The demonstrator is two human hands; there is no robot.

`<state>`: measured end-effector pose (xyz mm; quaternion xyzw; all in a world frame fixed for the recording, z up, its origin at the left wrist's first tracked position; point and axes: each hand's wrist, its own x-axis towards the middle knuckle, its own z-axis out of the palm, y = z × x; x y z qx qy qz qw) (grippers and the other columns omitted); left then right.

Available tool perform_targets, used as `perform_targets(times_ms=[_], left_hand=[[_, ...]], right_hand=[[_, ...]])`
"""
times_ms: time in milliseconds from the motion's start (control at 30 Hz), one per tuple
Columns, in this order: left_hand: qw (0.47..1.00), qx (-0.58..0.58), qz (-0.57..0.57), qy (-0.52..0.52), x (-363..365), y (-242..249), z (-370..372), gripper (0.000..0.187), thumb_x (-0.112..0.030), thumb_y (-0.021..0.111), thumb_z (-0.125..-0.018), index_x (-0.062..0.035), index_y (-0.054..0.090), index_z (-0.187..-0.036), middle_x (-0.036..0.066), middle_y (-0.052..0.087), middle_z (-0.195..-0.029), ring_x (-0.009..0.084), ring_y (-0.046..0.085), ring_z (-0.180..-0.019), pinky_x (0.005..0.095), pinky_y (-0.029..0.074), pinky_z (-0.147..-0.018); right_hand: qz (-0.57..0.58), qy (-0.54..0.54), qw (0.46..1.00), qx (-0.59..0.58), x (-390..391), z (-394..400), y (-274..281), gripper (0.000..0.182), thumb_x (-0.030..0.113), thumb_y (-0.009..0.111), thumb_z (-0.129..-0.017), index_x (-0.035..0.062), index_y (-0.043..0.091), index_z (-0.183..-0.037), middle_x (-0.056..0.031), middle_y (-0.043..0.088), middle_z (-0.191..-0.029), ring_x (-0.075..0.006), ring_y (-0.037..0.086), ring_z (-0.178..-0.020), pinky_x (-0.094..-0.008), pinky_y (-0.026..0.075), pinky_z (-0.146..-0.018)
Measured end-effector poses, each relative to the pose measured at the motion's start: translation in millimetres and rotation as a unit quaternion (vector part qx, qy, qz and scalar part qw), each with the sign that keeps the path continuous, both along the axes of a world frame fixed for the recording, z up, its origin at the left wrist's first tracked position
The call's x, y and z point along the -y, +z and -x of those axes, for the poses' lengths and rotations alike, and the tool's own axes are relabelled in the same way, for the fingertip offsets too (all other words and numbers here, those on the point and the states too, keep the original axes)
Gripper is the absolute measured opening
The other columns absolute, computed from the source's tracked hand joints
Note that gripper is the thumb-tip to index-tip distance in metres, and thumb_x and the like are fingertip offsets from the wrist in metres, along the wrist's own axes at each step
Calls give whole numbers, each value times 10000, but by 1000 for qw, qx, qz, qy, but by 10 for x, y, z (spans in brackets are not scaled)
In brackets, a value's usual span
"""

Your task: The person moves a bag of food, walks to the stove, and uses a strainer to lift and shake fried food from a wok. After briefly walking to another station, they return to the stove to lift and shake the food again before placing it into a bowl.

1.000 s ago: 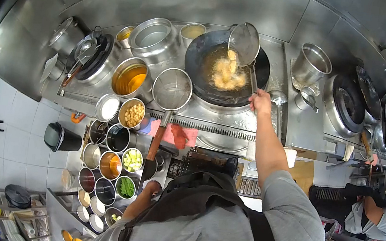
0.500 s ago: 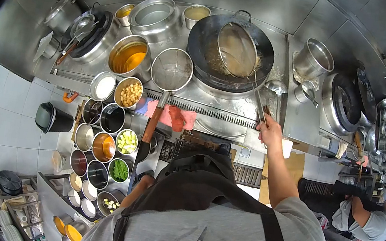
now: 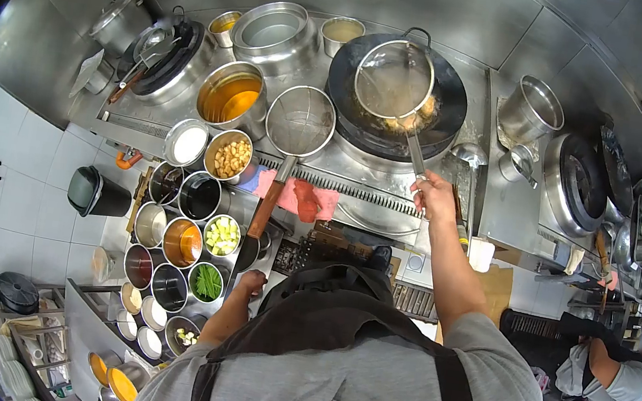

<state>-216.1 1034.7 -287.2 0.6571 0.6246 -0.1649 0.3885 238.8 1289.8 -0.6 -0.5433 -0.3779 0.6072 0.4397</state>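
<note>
My right hand [image 3: 436,198] is closed round the handle of a round mesh strainer [image 3: 393,80]. The strainer hangs over a black wok [image 3: 448,128] on the stove. Golden-brown food pieces [image 3: 421,115] show in the wok near the strainer's lower rim, partly covered by it. Beside my waist is my left hand [image 3: 251,281], below the wooden handle of a second strainer [image 3: 301,121] and apart from it. The left fingers are too small and turned away to make out. That second strainer rests left of the wok, its handle sticking out past the stove edge.
Steel pots with orange liquid [image 3: 233,98], browned cubes [image 3: 229,158], chopped green pieces [image 3: 221,236] and green stalks [image 3: 206,281] stand at my left. A ladle [image 3: 469,155] lies right of the wok. Red cloth [image 3: 305,201] lies on the front edge. Another person [image 3: 610,372] is at far right.
My right hand has shifted slightly left and up, and the strainer has turned and moved toward the wok's back left. More food shows below it. My left hand has come into view.
</note>
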Motion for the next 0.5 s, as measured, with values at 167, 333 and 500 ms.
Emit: perform_targets(times_ms=[167,333,500], left_hand=[[990,26,85,108,217,27,47,237,-250,583,-705,-117,647,-890,113,613,-945,267,577,-910,363,472,-760],[988,-63,92,-111,371,353,-48,276,-216,609,-664,-140,648,-926,100,612,-977,256,575,-937,354,474,-771],[985,-84,93,-118,414,264,35,309,-204,617,-637,-153,646,-940,92,608,-1004,254,571,-956,357,472,-779]], right_hand=[[-77,-100,992,7,-325,-415,240,343,32,481,-776,-70,487,-1103,-75,573,-660,-108,444,-376,-234,338,-317],[-130,-164,837,505,-808,-1006,176,343,6,437,-741,-13,537,-1069,-158,622,-776,-282,580,-594,-381,459,-528],[-66,-129,771,620,-1110,-1608,-466,239,14,440,-714,-6,588,-901,-195,569,-654,-297,565,-497,-387,424,-457]])
